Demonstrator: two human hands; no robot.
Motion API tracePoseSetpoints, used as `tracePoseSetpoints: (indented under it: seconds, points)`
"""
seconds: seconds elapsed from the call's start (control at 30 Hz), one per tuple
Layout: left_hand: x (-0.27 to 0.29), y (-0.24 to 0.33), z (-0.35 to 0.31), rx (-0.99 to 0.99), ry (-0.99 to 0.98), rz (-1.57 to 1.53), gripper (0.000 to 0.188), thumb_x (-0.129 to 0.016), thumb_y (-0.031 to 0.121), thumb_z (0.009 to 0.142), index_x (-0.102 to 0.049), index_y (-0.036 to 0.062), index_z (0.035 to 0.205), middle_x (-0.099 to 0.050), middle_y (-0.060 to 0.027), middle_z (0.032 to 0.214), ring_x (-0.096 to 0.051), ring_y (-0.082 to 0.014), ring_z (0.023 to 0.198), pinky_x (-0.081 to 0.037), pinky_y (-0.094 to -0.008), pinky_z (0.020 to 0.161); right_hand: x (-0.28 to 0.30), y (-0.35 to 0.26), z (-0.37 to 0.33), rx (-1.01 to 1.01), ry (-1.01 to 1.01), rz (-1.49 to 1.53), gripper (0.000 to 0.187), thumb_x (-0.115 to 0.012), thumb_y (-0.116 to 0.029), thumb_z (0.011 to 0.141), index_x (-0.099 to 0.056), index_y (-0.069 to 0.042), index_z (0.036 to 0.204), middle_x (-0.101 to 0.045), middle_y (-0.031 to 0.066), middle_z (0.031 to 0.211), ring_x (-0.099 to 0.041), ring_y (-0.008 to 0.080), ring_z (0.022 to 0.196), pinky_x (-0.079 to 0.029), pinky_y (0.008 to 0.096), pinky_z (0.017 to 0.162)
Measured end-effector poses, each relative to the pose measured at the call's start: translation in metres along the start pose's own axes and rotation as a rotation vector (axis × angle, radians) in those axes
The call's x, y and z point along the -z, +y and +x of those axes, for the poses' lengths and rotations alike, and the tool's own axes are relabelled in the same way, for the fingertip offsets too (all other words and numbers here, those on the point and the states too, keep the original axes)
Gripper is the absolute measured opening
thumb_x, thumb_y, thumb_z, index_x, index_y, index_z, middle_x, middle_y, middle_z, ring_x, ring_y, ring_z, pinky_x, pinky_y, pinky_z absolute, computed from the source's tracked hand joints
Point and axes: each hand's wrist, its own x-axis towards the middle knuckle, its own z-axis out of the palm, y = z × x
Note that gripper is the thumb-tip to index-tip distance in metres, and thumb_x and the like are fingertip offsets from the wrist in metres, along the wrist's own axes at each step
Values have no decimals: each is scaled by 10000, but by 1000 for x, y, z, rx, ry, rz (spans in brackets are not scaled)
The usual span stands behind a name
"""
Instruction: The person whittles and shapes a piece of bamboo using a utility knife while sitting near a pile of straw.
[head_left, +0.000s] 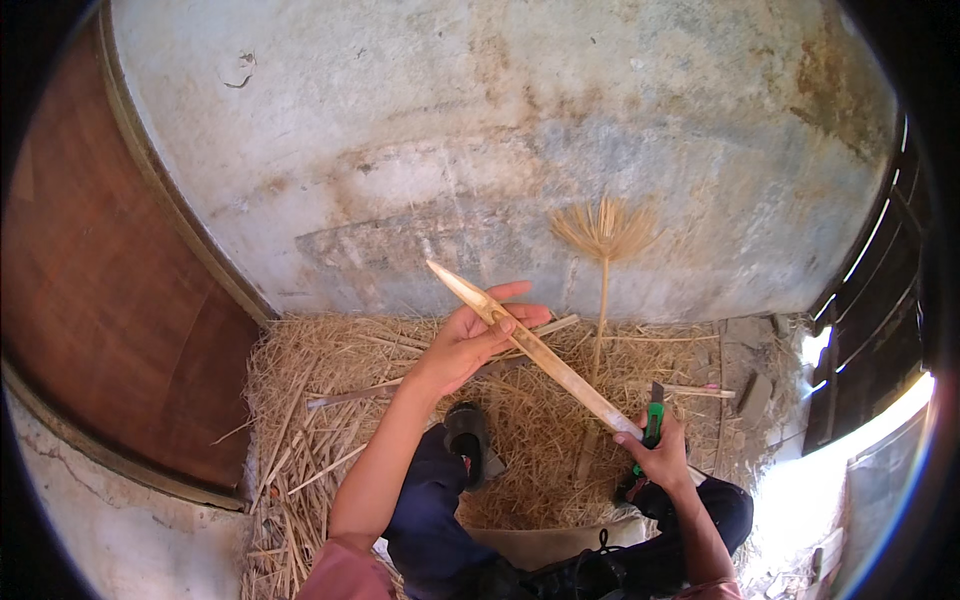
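Note:
A pale, split bamboo strip point(560, 370) slants across in front of me, its sharpened tip at the upper left. My left hand point(462, 350) grips it below the tip, thumb on top and the other fingers partly stretched out behind. At the lower right end, my right hand point(664, 458) has its thumb on the strip and also holds a green utility knife point(653, 425). The knife's dark blade sticks out and points up, apart from the strip's cut tip. The right fingers are partly hidden under the knife and strip.
Straw and bamboo shavings point(540, 430) cover the floor, with several loose sticks point(300, 465) at the left. A straw broom point(604, 235) leans head up against the stained wall point(430, 120). A brown door panel point(110, 290) stands left; a small block point(755, 398) lies right.

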Motion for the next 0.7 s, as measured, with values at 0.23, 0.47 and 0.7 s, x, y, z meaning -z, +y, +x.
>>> tracePoseSetpoints:
  seconds: [0.23,0.47,0.7]
  points:
    - [-14,1,1,-135,105,28,418,-574,244,1128,-508,20,1475,-740,-130,1081,-748,-282,1089,-611,-415,973,2,-15,7,102,-172,-30,316,-641,-357,1070,-640,-42,1092,-690,112,877,-675,232,852,-532,352,858]
    - [-45,4,-7,-276,2,240,317,-549,285,1151,-628,15,1297,-549,3,775,-483,-73,637,-412,-255,563,9,-8,9,37,-49,223,466,-463,-406,1164,-654,16,1115,-706,91,858,-690,193,784,-555,364,755]
    - [-83,17,-25,-445,143,677,313,-538,290,1155,-632,38,1316,-546,-27,734,-482,-118,584,-384,-313,553,37,-23,16,26,-4,315,530,-460,-494,1152,-655,-3,1106,-564,15,737,-563,130,678,-464,309,656]
